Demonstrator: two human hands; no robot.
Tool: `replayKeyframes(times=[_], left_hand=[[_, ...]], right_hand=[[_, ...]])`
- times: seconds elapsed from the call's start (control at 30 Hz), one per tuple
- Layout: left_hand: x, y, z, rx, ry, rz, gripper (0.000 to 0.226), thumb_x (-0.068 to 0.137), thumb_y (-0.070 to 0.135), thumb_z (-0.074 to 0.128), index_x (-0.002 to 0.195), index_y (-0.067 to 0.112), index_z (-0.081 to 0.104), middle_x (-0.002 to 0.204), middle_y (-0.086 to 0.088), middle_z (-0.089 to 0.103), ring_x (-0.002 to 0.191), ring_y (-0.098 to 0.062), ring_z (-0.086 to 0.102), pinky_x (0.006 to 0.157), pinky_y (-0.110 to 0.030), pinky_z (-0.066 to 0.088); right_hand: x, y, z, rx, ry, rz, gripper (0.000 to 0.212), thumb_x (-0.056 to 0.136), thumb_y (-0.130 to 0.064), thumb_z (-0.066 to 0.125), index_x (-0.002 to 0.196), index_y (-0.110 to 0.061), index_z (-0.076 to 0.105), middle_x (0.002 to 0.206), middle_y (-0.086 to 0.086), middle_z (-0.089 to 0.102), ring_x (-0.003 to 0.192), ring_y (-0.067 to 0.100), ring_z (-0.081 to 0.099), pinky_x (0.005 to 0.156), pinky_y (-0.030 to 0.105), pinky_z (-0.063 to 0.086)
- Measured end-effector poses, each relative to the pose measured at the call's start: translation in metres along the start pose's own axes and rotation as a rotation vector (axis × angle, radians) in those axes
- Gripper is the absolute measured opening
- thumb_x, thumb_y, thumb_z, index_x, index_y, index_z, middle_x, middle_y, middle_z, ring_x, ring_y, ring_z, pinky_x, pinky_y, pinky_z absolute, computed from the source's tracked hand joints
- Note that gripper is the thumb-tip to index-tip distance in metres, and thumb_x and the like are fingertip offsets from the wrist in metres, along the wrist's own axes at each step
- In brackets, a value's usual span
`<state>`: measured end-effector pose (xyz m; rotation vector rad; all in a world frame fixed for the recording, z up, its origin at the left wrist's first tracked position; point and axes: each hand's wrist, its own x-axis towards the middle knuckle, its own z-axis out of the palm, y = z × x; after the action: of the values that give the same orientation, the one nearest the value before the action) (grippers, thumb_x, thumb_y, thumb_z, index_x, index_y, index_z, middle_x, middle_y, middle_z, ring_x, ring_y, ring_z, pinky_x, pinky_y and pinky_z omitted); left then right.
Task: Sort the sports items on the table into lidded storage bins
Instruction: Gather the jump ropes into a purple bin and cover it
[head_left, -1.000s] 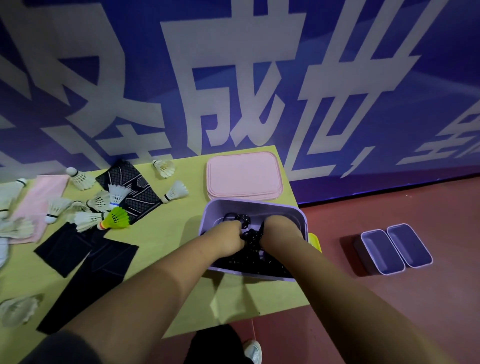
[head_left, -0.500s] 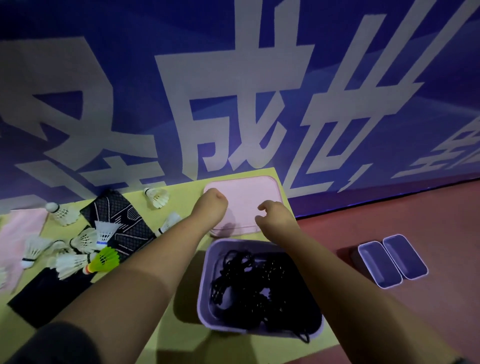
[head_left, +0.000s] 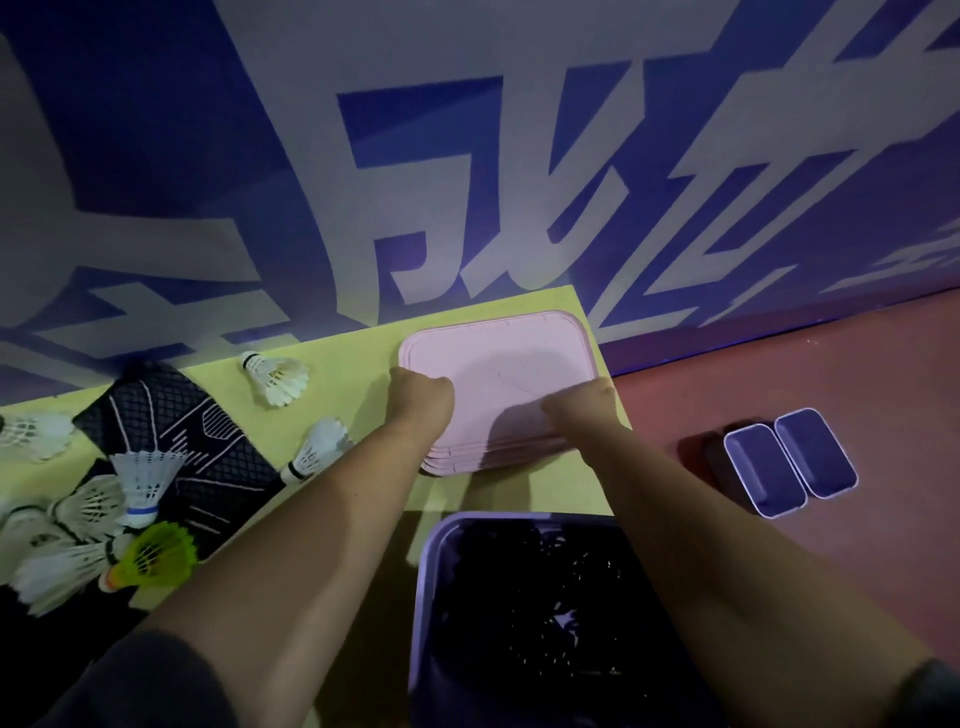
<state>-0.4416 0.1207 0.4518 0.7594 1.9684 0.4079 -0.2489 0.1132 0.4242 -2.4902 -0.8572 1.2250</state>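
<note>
Lidding step, I judge. Filled bin (head_left: 422, 597) open at table (head_left: 337, 374) near edge; pink lid stack (head_left: 498, 353) beyond. Left hand (head_left: 421, 400) fingers curl on stack's left edge; right hand (head_left: 582, 408) fingers hidden, cannot tell. Next: separate top lid only, seat on bin.

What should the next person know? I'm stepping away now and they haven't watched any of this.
Left hand grips the left edge of the stack of pink lids; right hand grips the right edge.
The stack lies at the far right corner of the yellow table.
Done: purple bin holds black tangled cords.
Left: lid that bin; sort shuttlecocks and black cloths.
Two small bins sit on the floor.
</note>
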Motion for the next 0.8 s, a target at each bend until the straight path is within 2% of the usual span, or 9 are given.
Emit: replayKeyframes(times=[0.13,0.23,0.4,0.47,0.53,0.6,0.67,0.73,0.8], left_hand=[[-0.002,-0.004,-0.002,-0.089,0.032,0.046,0.056,0.087,0.010,0.043,0.143,0.004,0.035,0.135,-0.016,0.053,0.114,-0.038,0.055,0.085,-0.033,0.044],[-0.010,-0.001,-0.014,-0.148,0.034,0.089,0.051,0.088,0.014,0.040,0.138,0.008,0.043,0.127,-0.017,0.058,0.110,-0.039,0.056,0.092,-0.041,0.048],[-0.041,0.015,-0.037,-0.377,0.092,0.143,0.049,0.095,0.040,0.034,0.119,0.006,0.060,0.121,-0.017,0.062,0.109,-0.038,0.057,0.097,-0.045,0.047],[-0.047,0.015,-0.046,-0.593,0.018,0.081,0.070,0.082,0.070,0.035,0.112,0.016,0.068,0.114,-0.009,0.069,0.107,-0.035,0.062,0.097,-0.049,0.049],[-0.062,0.015,-0.055,-0.802,-0.088,0.033,0.069,0.074,0.078,0.041,0.095,0.020,0.072,0.095,-0.003,0.075,0.096,-0.029,0.069,0.088,-0.041,0.054],[-0.090,0.020,-0.069,-0.904,-0.156,0.086,0.038,0.092,0.047,0.050,0.077,0.016,0.065,0.066,0.001,0.071,0.069,-0.019,0.070,0.064,-0.022,0.056],[-0.107,0.016,-0.074,-0.857,-0.213,0.154,0.016,0.093,0.008,0.049,0.081,0.011,0.059,0.058,-0.002,0.061,0.059,-0.017,0.059,0.049,-0.015,0.048],[-0.119,0.010,-0.084,-0.805,-0.304,0.188,0.028,0.090,-0.006,0.047,0.104,0.018,0.055,0.075,-0.005,0.056,0.066,-0.015,0.054,0.059,-0.018,0.048],[-0.128,0.000,-0.094,-0.708,-0.383,0.161,0.029,0.091,-0.005,0.048,0.103,0.021,0.051,0.088,-0.004,0.056,0.068,-0.012,0.059,0.066,-0.021,0.048]], right_hand=[[-0.020,-0.008,-0.016,0.103,0.083,0.025,0.048,0.073,-0.021,0.060,0.116,0.000,0.056,0.110,0.016,0.061,0.090,0.036,0.063,0.063,0.032,0.047],[-0.028,-0.008,-0.025,0.239,0.113,0.043,0.052,0.073,-0.023,0.056,0.119,-0.001,0.052,0.111,0.017,0.060,0.090,0.037,0.062,0.064,0.034,0.046],[-0.058,-0.008,-0.054,0.579,0.160,-0.033,0.041,0.096,-0.028,0.040,0.128,-0.003,0.047,0.121,0.021,0.056,0.095,0.031,0.054,0.089,0.047,0.051],[-0.072,-0.004,-0.071,0.678,0.161,-0.032,0.048,0.096,-0.039,0.034,0.125,-0.005,0.053,0.121,0.018,0.060,0.094,0.030,0.056,0.079,0.041,0.048],[-0.086,0.006,-0.091,0.856,0.045,0.003,0.054,0.094,-0.053,0.034,0.115,-0.010,0.060,0.108,0.013,0.068,0.084,0.025,0.060,0.071,0.035,0.046],[-0.100,0.014,-0.109,0.986,-0.066,-0.014,0.039,0.097,-0.045,0.044,0.107,-0.011,0.061,0.090,0.007,0.066,0.072,0.020,0.062,0.068,0.034,0.051],[-0.117,0.022,-0.125,1.003,-0.144,-0.066,0.015,0.099,-0.019,0.048,0.102,-0.008,0.058,0.088,0.009,0.065,0.073,0.020,0.065,0.068,0.031,0.057],[-0.126,0.034,-0.138,1.010,-0.198,-0.086,0.011,0.098,-0.004,0.046,0.094,-0.002,0.057,0.072,0.008,0.071,0.062,0.017,0.069,0.058,0.025,0.058],[-0.137,0.049,-0.147,0.966,-0.265,-0.101,0.018,0.097,0.003,0.041,0.098,0.006,0.059,0.079,0.013,0.073,0.068,0.022,0.071,0.060,0.031,0.058]])
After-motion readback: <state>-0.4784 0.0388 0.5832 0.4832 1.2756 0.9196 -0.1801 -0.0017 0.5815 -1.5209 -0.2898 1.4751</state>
